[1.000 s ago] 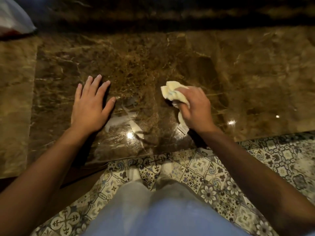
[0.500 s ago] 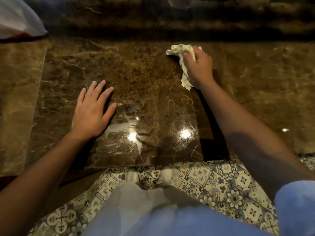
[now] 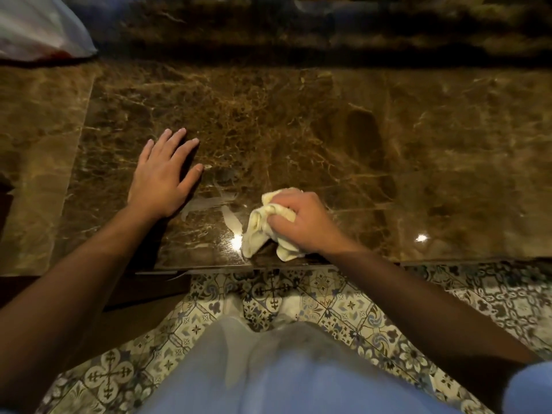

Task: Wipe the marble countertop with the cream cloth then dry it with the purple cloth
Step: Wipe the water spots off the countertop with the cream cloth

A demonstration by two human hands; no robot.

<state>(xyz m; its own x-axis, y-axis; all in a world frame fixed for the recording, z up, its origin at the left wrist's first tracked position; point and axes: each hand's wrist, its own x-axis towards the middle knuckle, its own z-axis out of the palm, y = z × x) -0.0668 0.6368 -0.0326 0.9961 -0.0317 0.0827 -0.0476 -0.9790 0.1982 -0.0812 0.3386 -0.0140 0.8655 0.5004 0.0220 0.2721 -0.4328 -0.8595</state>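
Observation:
The brown marble countertop [image 3: 298, 130] fills the upper part of the head view. My right hand [image 3: 301, 222] is closed around the crumpled cream cloth [image 3: 260, 231] and presses it onto the marble close to the front edge. My left hand [image 3: 164, 177] lies flat on the counter to the left of the cloth, palm down, fingers spread, holding nothing. Wet streaks [image 3: 209, 204] shine on the marble between the two hands. No purple cloth is in view.
A white plastic bag [image 3: 38, 28] sits at the back left corner. A marble backsplash [image 3: 298, 31] rises along the far edge. The counter's front edge [image 3: 239, 265] runs just below my right hand, with patterned floor tiles [image 3: 313, 297] beneath.
My right hand has pulled the cream cloth from the back of the counter towards me, down to the front edge. My left hand has stayed flat in place.

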